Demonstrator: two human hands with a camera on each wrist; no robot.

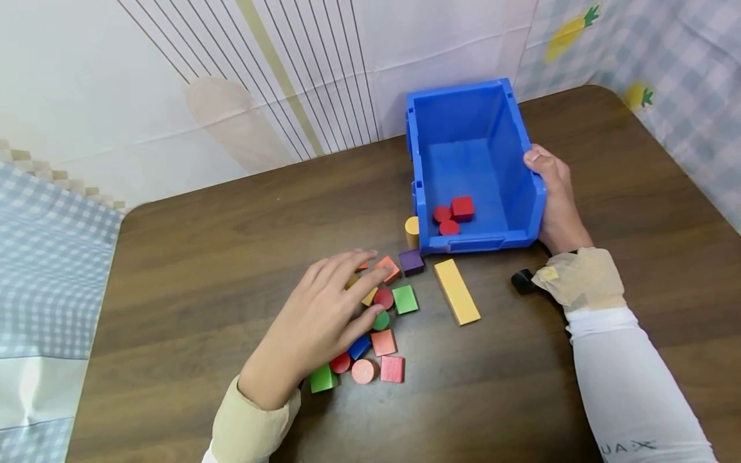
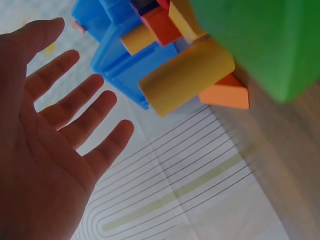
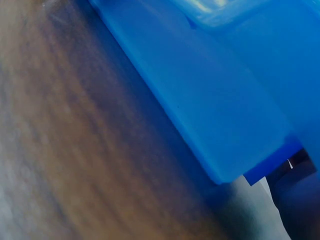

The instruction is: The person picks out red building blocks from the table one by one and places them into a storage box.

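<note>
My left hand (image 1: 321, 308) is over a cluster of wooden blocks, fingers spread and holding nothing; part of the cluster is hidden under it. In the left wrist view, the palm (image 2: 50, 135) faces a yellow cylinder (image 2: 187, 75) and an orange block (image 2: 225, 93), apart from them. With its thumb over the rim, my right hand (image 1: 552, 193) grips the right wall of a blue bin (image 1: 460, 244). Inside the bin lie a red cube (image 1: 462, 209) and two red round pieces (image 1: 449, 228). The right wrist view shows just the bin's blue side (image 3: 200, 90) close up.
A long yellow block (image 1: 457, 292) lies in front of the bin. Beside the bin's left wall stands a yellow cylinder (image 1: 412, 231), near a purple block (image 1: 411, 262). Green, pink and blue pieces lie by the left hand. A patterned curtain (image 1: 260, 83) borders the wooden table (image 1: 231, 212).
</note>
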